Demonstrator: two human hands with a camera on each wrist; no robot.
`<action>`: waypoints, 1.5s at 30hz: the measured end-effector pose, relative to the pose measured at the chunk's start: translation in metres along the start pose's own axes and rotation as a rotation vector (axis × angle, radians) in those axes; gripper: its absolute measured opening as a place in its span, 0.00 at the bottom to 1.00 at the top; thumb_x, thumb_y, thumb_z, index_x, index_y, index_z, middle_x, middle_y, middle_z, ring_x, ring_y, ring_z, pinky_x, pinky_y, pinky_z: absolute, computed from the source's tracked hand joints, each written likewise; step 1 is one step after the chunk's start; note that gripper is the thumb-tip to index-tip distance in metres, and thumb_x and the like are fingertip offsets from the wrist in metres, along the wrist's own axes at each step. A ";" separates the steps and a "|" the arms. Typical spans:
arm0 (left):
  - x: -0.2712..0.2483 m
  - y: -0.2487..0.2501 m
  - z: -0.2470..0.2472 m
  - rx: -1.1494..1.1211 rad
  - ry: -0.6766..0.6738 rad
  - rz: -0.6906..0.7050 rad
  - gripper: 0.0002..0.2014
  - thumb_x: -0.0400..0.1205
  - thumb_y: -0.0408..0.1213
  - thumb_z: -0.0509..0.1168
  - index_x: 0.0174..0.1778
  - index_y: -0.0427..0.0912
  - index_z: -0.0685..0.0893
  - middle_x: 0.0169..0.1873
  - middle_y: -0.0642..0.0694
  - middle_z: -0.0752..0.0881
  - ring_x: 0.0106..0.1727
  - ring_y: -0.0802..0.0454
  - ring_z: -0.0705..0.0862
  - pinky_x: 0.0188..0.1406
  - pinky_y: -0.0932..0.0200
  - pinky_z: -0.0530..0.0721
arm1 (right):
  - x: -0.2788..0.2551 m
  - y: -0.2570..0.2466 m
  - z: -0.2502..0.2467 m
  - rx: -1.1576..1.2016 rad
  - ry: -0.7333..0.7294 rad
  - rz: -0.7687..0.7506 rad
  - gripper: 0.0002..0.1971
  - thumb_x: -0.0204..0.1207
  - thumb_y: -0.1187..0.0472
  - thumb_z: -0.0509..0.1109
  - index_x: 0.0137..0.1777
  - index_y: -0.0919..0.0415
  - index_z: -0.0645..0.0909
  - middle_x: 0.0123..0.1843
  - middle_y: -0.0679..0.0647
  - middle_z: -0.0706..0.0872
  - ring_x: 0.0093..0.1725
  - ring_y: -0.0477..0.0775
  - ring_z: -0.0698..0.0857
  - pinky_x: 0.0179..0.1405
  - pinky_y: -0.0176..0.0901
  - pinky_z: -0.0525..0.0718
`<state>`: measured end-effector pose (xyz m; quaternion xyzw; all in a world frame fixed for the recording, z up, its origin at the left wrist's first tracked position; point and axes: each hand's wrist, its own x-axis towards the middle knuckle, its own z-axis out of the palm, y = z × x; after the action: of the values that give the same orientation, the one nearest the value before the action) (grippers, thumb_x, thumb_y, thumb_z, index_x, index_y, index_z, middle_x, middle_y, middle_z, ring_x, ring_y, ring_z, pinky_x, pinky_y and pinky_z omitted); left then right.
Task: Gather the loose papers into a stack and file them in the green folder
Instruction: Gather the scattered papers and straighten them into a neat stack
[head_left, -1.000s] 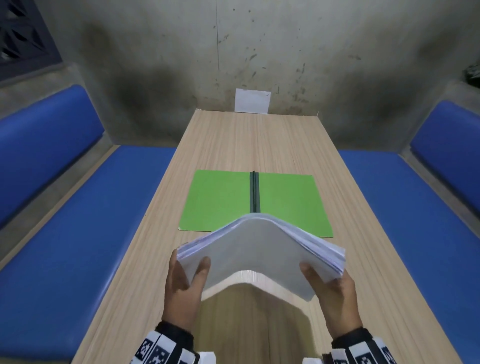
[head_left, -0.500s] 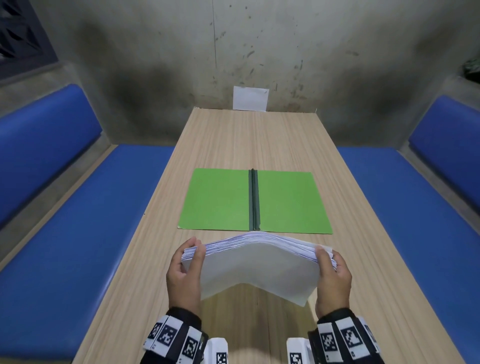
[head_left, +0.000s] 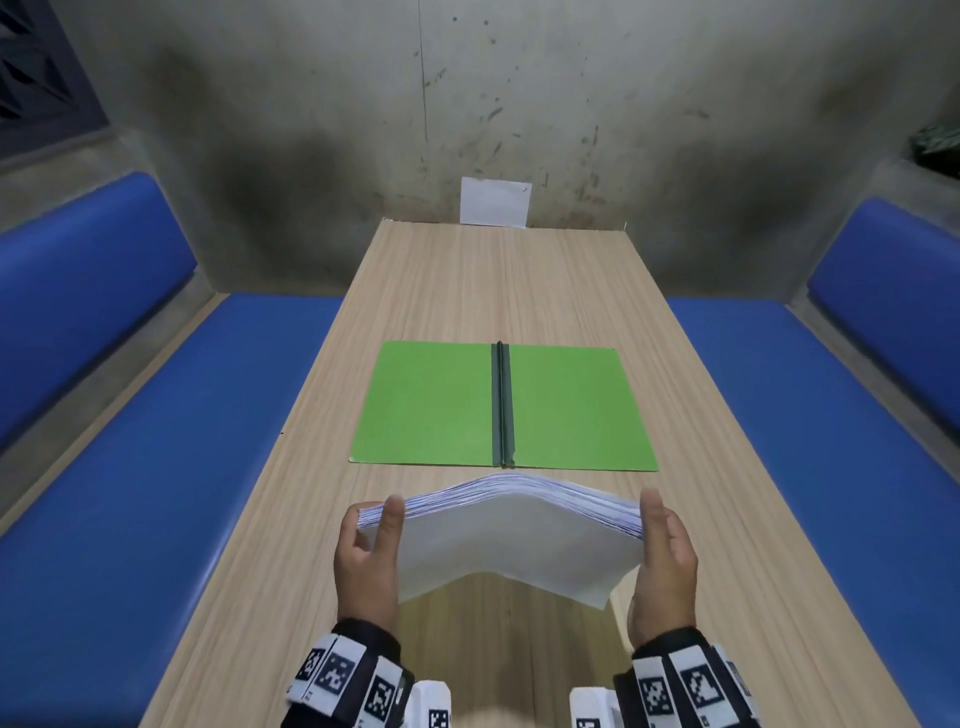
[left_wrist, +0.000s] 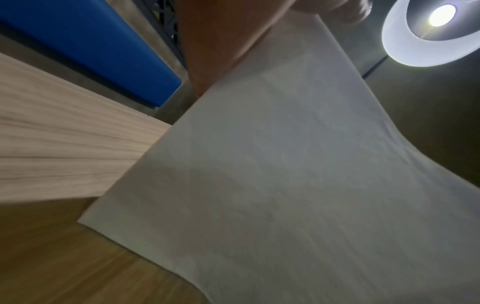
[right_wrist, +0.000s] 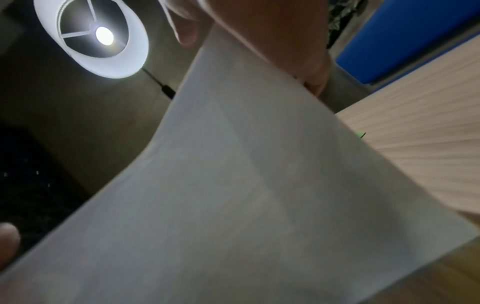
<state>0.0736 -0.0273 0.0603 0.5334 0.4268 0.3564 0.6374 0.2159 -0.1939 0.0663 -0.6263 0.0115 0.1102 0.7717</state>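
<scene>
A thick stack of white papers (head_left: 498, 540) stands upright on its lower edge, bowed in the middle, near the table's front. My left hand (head_left: 371, 540) grips its left side with the thumb across the near face. My right hand (head_left: 662, 545) holds the right side, thumb up along the edge. Both wrist views are filled by the stack's near sheet (left_wrist: 298, 174) (right_wrist: 246, 195). The green folder (head_left: 431, 405) lies open and flat just beyond the stack, its dark spine (head_left: 502, 402) running down the centre.
The long wooden table (head_left: 498, 280) runs away from me to a stained concrete wall, where a white sheet (head_left: 494, 201) leans. Blue padded benches (head_left: 171, 441) (head_left: 810, 415) flank it on both sides. A round lamp (left_wrist: 439, 30) hangs overhead.
The stack has come down from a raised, strongly arched hold to standing on edge on the table, less bent. Both hands dropped with it and shifted toward its sides.
</scene>
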 end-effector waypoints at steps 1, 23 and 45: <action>0.002 0.000 0.000 0.004 0.024 -0.002 0.46 0.54 0.79 0.62 0.56 0.45 0.77 0.57 0.33 0.80 0.60 0.38 0.79 0.57 0.47 0.77 | 0.002 -0.001 0.002 0.005 0.020 0.011 0.20 0.70 0.42 0.68 0.30 0.58 0.73 0.30 0.55 0.75 0.31 0.53 0.73 0.30 0.44 0.68; 0.018 -0.003 0.001 0.117 -0.106 0.056 0.16 0.78 0.32 0.67 0.42 0.64 0.75 0.52 0.35 0.85 0.57 0.32 0.84 0.58 0.38 0.83 | 0.011 0.024 -0.019 -0.308 -0.259 -0.200 0.12 0.70 0.67 0.73 0.42 0.46 0.82 0.36 0.46 0.90 0.47 0.56 0.85 0.37 0.33 0.82; 0.018 -0.011 -0.035 0.295 -0.112 -0.071 0.14 0.73 0.30 0.73 0.52 0.42 0.80 0.49 0.43 0.85 0.58 0.41 0.81 0.50 0.59 0.79 | 0.015 -0.010 -0.020 -0.398 -0.447 -0.145 0.08 0.73 0.70 0.70 0.51 0.62 0.82 0.35 0.42 0.92 0.33 0.37 0.87 0.33 0.27 0.83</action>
<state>0.0479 0.0005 0.0437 0.6247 0.4568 0.2371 0.5872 0.2346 -0.2127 0.0696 -0.7244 -0.2250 0.1901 0.6232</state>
